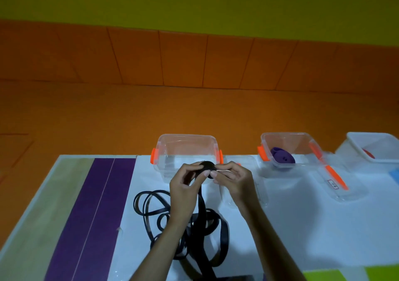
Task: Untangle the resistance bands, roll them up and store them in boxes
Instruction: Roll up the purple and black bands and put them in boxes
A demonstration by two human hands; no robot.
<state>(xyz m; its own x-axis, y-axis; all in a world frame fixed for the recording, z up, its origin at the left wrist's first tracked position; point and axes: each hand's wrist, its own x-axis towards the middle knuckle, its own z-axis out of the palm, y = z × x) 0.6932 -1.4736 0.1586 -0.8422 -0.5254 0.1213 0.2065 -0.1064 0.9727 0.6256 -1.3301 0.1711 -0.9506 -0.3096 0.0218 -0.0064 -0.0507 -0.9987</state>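
Note:
A black resistance band [201, 222] lies in loose loops on the white table [302, 226], and one strand rises to a small rolled coil [207, 165] held above the table. My left hand [185, 185] and my right hand [232, 178] both pinch that coil between fingers and thumbs, right in front of an empty clear box with orange latches [186, 151]. A second clear box [289, 151] to the right holds a rolled purple band [282, 156]. A third box [373, 146] at the far right shows something red inside.
A clear lid with an orange latch [336, 181] lies beside the second box. Another clear lid [244, 181] sits under my right hand. Purple and beige mats [90, 216] cover the table's left part. An orange wall stands behind the table.

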